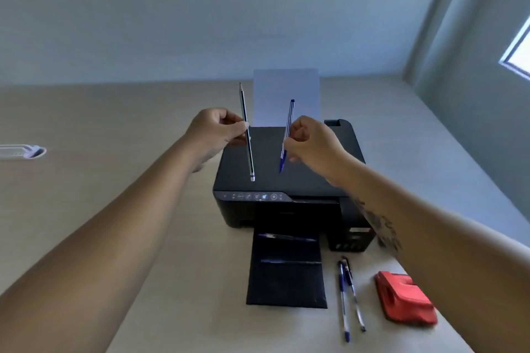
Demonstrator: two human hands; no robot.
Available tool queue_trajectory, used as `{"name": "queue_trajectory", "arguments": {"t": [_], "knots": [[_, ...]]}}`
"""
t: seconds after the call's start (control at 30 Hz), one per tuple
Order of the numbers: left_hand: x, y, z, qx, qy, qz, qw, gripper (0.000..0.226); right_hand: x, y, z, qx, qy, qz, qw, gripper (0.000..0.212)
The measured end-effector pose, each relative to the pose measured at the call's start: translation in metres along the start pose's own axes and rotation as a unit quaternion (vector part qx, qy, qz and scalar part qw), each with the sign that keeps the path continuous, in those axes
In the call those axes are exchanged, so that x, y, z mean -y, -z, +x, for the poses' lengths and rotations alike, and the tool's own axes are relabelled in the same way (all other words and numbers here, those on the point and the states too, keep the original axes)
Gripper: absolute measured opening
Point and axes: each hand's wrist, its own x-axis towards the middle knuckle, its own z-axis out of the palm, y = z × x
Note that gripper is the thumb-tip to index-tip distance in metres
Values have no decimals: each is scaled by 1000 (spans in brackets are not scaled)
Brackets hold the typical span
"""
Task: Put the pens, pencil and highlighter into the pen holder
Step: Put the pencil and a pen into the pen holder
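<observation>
Head view: the left hand (213, 135) is closed in a pinch, thumb and fingertips squeezing the middle of a dark pencil (246, 132). The pencil stands nearly upright, sharpened tip toward 12 o'clock and pale eraser end toward 6 o'clock, held in the air over the black printer (286, 180). At 3 o'clock from it, near but apart, the right hand (312, 143) is likewise closed in a pinch on a blue-and-white striped pen (286, 136). This pen tilts slightly, with its dark cap toward 12 o'clock and its blue lower end toward 6 o'clock.

A white sheet of paper (286, 94) rises from the printer's rear feed, behind both hands. The printer's black output tray (286, 275) reaches toward 6 o'clock on the light wooden table (100, 129).

At 3 o'clock from the tray, two more pens (348, 295) lie on the table side by side, crossing near their upper ends. Just beyond them, again at 3 o'clock, sits a red object (404, 298) with a dark slot.

At the 9 o'clock edge of the view lies a white object (24, 151), partly cut off.

The printer's control strip shows small icons and the ink-tank panel has a label, both too blurred to read. A dark tattoo on the right forearm is also illegible.
</observation>
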Motion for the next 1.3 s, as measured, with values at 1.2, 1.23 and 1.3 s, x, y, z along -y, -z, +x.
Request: {"name": "queue_trajectory", "arguments": {"t": [1.2, 1.23, 1.3], "knots": [[29, -378, -16, 196, 33, 315, 928, 12, -245, 198, -57, -87, -223, -74, 968, 16], [32, -378, -17, 195, 39, 318, 927, 12, -248, 197, -58, -85, -226, -71, 968, 16], [37, -377, -17, 193, 48, 319, 927, 10, -252, 194, -60, -86, -229, -69, 967, 15]]}}
